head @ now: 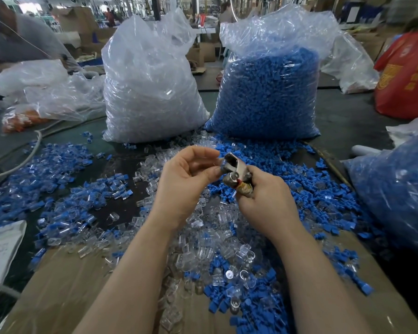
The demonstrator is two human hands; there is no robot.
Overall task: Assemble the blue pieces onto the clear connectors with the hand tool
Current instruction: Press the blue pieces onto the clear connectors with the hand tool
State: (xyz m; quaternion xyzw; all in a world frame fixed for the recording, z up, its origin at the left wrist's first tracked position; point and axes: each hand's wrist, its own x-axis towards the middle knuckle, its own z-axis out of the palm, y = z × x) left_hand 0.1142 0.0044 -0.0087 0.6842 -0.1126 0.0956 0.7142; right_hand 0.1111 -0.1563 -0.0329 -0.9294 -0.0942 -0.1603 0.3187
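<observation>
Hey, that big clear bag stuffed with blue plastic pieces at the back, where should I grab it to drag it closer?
Probably grip the clear bag of blue plastic pieces by its loose, crumpled open top, reaching from above. The lower body bulges full and smooth, offering no hold.

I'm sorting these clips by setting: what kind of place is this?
Probably a factory assembly bench: big sacks of clear connectors and blue pieces, loose parts heaped on the table, cartons stacked behind.

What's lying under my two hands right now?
Under the left hand and right hand lies a pile of clear connectors and blue pieces on cardboard. What the forearms cover is hidden.
</observation>
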